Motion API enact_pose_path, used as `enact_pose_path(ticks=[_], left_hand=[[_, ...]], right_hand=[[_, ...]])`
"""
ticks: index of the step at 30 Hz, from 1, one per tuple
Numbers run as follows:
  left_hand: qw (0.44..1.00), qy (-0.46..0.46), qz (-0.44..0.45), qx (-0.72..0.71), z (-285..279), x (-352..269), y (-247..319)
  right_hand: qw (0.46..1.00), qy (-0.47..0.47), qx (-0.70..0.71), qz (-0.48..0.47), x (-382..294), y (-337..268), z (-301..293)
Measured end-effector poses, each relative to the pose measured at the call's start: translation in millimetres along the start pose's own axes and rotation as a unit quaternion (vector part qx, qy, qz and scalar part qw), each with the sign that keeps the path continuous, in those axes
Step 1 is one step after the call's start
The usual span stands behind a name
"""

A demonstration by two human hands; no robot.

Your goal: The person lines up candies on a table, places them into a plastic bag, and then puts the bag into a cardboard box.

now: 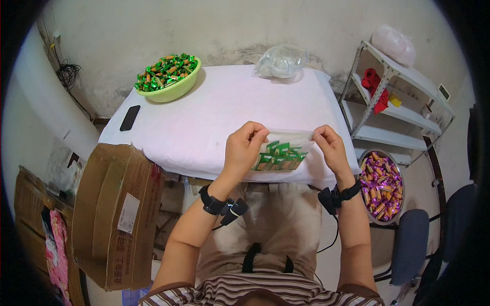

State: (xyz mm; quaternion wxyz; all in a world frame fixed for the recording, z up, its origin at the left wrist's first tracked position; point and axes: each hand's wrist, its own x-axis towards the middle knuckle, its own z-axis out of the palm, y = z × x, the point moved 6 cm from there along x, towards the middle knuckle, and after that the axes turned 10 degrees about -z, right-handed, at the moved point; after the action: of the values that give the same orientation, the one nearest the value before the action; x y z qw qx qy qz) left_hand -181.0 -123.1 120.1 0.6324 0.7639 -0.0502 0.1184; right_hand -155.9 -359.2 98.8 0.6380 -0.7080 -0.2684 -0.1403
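Note:
A clear zip-top plastic bag [283, 155] hangs between my hands just above the front edge of the white-covered table. Several small green-wrapped pieces, likely candies, [281, 157] lie in its lower part. My left hand [245, 147] pinches the bag's upper left corner between thumb and fingertips. At the upper right corner, my right hand [333, 147] grips in the same way. The bag's top edge is stretched straight between them; I cannot tell whether its seal is closed. Black straps with small devices are around both wrists.
On the table [229, 103] stand a lime-green bowl [172, 93] heaped with green-wrapped pieces, a black phone [130, 118] and a bundle of clear plastic bags [282, 61]. Cardboard box [126, 229] at left; metal shelf [402, 114], basin of purple-wrapped pieces [383, 187] and chair [411, 244] at right.

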Motion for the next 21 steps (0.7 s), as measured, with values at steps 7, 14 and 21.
enact_pose_path(ticks=[7, 14, 21], left_hand=[[0.997, -0.002, -0.064, -0.045, -3, 34, -36], [0.995, -0.006, -0.086, -0.057, -2, 35, -48], [0.996, -0.02, -0.058, -0.071, -7, 6, -29]], right_hand=[[1.0, -0.009, -0.004, -0.003, 23, 20, 6], [0.997, 0.002, -0.075, 0.001, 30, 26, 7], [1.0, -0.025, -0.018, 0.004, 5, -4, 9]])
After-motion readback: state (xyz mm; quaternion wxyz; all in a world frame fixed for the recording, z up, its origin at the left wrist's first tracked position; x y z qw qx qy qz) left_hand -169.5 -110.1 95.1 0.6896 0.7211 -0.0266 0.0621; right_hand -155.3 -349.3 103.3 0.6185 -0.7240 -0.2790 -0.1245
